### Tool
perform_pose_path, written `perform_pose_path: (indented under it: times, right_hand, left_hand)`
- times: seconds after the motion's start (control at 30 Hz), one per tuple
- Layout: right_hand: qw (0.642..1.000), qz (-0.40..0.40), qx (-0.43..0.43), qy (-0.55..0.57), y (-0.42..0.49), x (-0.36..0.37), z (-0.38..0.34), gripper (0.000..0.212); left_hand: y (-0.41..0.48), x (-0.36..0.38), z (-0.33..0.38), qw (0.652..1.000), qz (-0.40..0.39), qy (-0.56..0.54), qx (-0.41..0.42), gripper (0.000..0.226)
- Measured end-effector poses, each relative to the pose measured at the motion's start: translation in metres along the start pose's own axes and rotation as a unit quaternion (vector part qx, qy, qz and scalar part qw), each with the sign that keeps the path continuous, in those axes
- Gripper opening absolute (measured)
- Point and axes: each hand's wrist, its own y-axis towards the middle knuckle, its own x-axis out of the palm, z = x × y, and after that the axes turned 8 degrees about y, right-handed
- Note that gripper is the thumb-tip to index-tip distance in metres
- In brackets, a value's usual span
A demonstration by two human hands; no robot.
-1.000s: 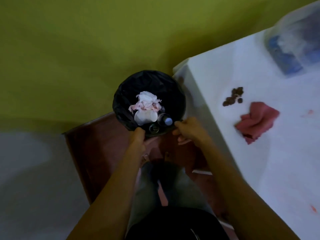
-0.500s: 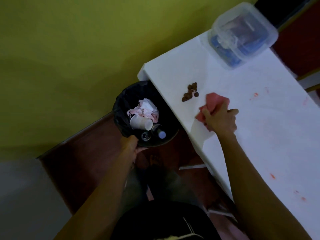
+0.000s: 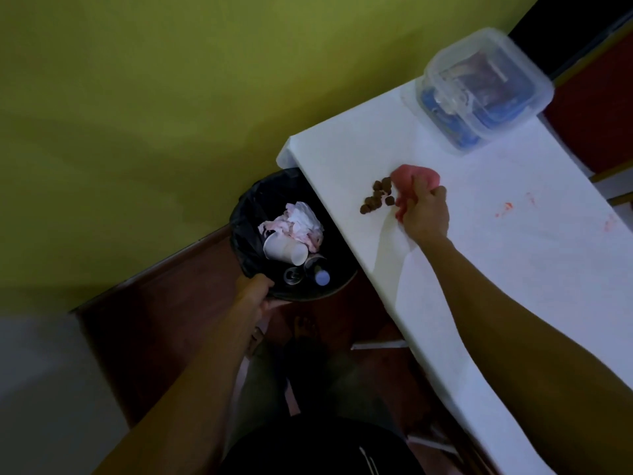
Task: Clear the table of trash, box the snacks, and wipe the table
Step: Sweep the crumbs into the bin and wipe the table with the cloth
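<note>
Nearest, the left hand [image 3: 255, 291] is gripping the near rim of the black-bagged trash bin [image 3: 245, 217], with fingers curled round the edge. It is holding the bin beside the edge of the white worktop [image 3: 342, 159]. Paper cups [image 3: 284, 250] and crumpled tissue [image 3: 298, 221] are lying inside. Farther on, the right hand [image 3: 424, 209] is clutching a bunched pink cloth [image 3: 414, 178], fingers closed round it, and setting it right against a cluster of brown crumbs [image 3: 376, 197]. The wiping step seems to be starting. The next move is probably calling for a sweep toward the edge, so the crumbs drop into the bin rather than onto the floor. Beyond, red smears [image 3: 503, 210] are waiting, and the clear plastic snack box [image 3: 479, 90] is sitting at the far end.
</note>
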Motion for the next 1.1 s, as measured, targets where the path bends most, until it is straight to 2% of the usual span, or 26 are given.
perform_pose_path:
  times: [0.07,0.13,0.23,0.3,0.43,0.5,0.6,0.67,0.77,0.83,0.9,0.93,1.0,1.1]
  right_hand:
    - [0.999,-0.005,-0.04,-0.016,-0.006,0.006,-0.009,0.035]
    - [0.993,-0.045,-0.094,-0.046,-0.017,0.018,-0.017,0.043]
    - [0.99,-0.07,-0.124,-0.015,-0.046,0.035,-0.028,0.05]
    - [0.981,-0.092,-0.169,-0.033,-0.066,0.047,-0.035,0.057]
    - [0.965,-0.146,-0.212,-0.043,-0.089,0.057,-0.045,0.056]
    - [0.968,-0.117,-0.221,-0.026,-0.088,0.05,-0.045,0.054]
    - [0.987,-0.017,-0.159,-0.001,-0.069,0.027,-0.037,0.044]
    - [0.99,-0.006,-0.114,-0.079,-0.057,0.014,-0.029,0.046]
    - [0.966,-0.054,-0.096,-0.234,-0.057,0.009,-0.024,0.058]
    - [0.967,-0.029,-0.091,-0.237,-0.066,0.011,-0.029,0.049]
    - [0.972,0.018,-0.125,-0.198,-0.084,0.017,-0.04,0.04]
    - [0.972,0.011,-0.154,-0.177,-0.095,0.023,-0.045,0.034]
    - [0.963,-0.079,-0.203,-0.159,-0.121,0.042,-0.048,0.026]
    - [0.943,-0.23,-0.142,-0.194,-0.151,0.073,-0.047,0.032]
  left_hand:
    - [-0.002,0.0,0.002,1.0,-0.002,-0.003,0.005,0.037]
    - [-0.004,0.001,0.004,1.0,0.002,-0.006,0.009,0.036]
    - [-0.005,0.0,0.005,1.0,0.005,-0.006,0.011,0.036]
    - [-0.007,0.0,0.005,1.0,0.0,-0.007,0.012,0.038]
    - [-0.015,0.0,0.006,1.0,-0.007,-0.008,0.005,0.037]
    - [-0.018,-0.003,0.006,1.0,-0.008,-0.008,0.006,0.035]
    - [-0.024,-0.009,0.007,1.0,-0.007,0.001,0.004,0.036]
    - [-0.026,-0.014,0.006,1.0,0.005,0.008,-0.002,0.039]
    - [-0.024,-0.023,0.004,1.0,0.019,0.015,-0.008,0.039]
    - [-0.024,-0.03,0.003,0.999,0.025,0.019,-0.008,0.037]
    - [-0.028,-0.038,0.001,0.999,0.04,0.021,-0.012,0.037]
    - [-0.03,-0.042,0.001,0.999,0.046,0.019,-0.014,0.036]
    - [-0.033,-0.052,-0.001,0.998,0.058,0.008,-0.015,0.036]
    - [-0.039,-0.062,0.001,0.998,0.059,-0.01,-0.016,0.044]
